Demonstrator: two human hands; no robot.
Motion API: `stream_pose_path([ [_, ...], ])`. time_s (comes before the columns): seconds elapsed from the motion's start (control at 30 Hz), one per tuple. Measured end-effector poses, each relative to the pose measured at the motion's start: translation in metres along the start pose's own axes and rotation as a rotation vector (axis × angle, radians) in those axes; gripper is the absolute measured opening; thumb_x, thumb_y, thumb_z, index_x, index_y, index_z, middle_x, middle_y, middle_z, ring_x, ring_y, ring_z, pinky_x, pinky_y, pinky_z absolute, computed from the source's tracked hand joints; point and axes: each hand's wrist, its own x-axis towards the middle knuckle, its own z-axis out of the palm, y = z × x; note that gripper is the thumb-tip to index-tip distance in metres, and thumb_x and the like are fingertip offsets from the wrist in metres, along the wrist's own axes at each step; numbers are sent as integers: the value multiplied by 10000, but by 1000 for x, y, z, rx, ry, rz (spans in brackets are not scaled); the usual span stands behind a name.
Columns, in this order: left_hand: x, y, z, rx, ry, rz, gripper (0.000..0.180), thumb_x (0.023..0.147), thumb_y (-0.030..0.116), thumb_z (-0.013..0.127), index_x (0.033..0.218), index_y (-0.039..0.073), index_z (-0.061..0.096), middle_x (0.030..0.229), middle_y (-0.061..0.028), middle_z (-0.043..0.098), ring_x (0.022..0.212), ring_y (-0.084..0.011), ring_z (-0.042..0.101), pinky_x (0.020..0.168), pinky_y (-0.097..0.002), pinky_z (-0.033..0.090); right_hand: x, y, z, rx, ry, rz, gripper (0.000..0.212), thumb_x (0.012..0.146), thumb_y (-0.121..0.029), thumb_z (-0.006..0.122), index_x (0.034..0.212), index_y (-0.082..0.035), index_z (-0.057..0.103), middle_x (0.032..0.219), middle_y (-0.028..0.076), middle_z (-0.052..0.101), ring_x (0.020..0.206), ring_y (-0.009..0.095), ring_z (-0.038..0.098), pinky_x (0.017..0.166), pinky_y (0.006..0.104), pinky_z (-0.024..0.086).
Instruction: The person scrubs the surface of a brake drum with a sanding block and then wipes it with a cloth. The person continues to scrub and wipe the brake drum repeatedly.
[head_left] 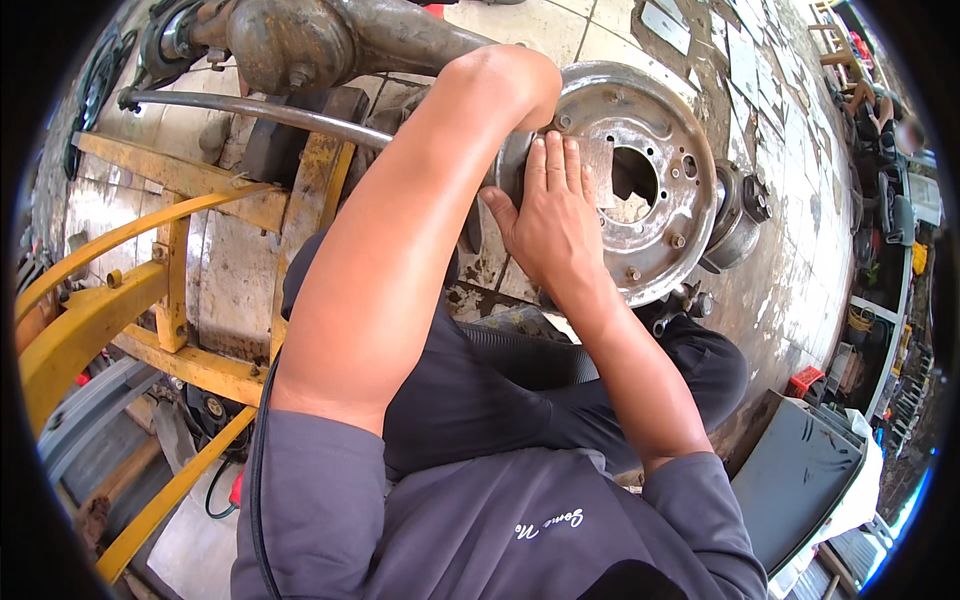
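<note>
A round, worn metal brake backing plate (690, 225) with bolts and a central hole lies before me, turned up toward me. My right hand (550, 215) rests flat on it, fingers stretched out together and the thumb apart. Under those fingers is a square, brownish-grey sheet (598, 172) that looks like sandpaper, lying beside the central hole. My left arm (430, 190) reaches up and across to the plate's left edge. Its far end bends down behind a grey metal rim, so the left hand's fingers are hidden.
A rusty axle housing (300, 45) lies at the far left, with a long metal rod (260, 110) below it. Yellow metal frames (170, 270) stand at my left. A smaller round metal part (735, 225) lies beyond the plate; a grey box (800, 480) is at lower right.
</note>
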Motion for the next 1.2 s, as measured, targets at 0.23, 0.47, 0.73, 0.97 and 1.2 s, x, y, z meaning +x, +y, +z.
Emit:
stream_pose_path([
  [0.23, -11, 3, -6, -26, 39, 22, 280, 851, 48, 564, 1056, -10, 746, 1101, -227, 713, 1024, -355, 699, 882, -439, 549, 1, 3, 1, -2, 15, -17, 841, 995, -555, 486, 1499, 103, 342, 1592, 272, 313, 1512, 401, 244, 1224, 514, 215],
  [0.47, -10, 2, -8, -17, 45, 2, 292, 829, 9, 554, 1048, -13, 747, 1103, -230, 711, 1022, -360, 698, 870, -438, 551, -3, 8, 4, 6, 32, -38, 839, 970, -530, 541, 1497, 96, 355, 1582, 268, 335, 1504, 396, 263, 1219, 507, 227],
  [0.73, -9, 6, -5, 6, 47, -12, 271, 842, 33, 556, 1028, -20, 746, 1067, -240, 712, 996, -368, 702, 846, -440, 556, -1, 7, 1, -1, 34, -44, 832, 984, -552, 508, 1495, 89, 367, 1582, 264, 336, 1495, 394, 285, 1212, 508, 249],
  [0.97, -1, 4, -1, -3, 56, 19, 249, 846, 53, 566, 991, -23, 754, 1054, -236, 717, 970, -359, 709, 839, -432, 558, 10, 11, 7, -25, 91, -35, 830, 987, -556, 510, 1494, 87, 373, 1565, 269, 363, 1486, 414, 292, 1200, 519, 267],
  [1.2, -3, 2, -3, -14, 67, 7, 252, 860, 64, 563, 1003, -6, 757, 1060, -226, 720, 974, -361, 708, 849, -437, 558, 4, 7, 1, -20, 7, -32, 845, 988, -554, 510, 1508, 90, 342, 1592, 270, 312, 1501, 415, 262, 1209, 511, 253],
])
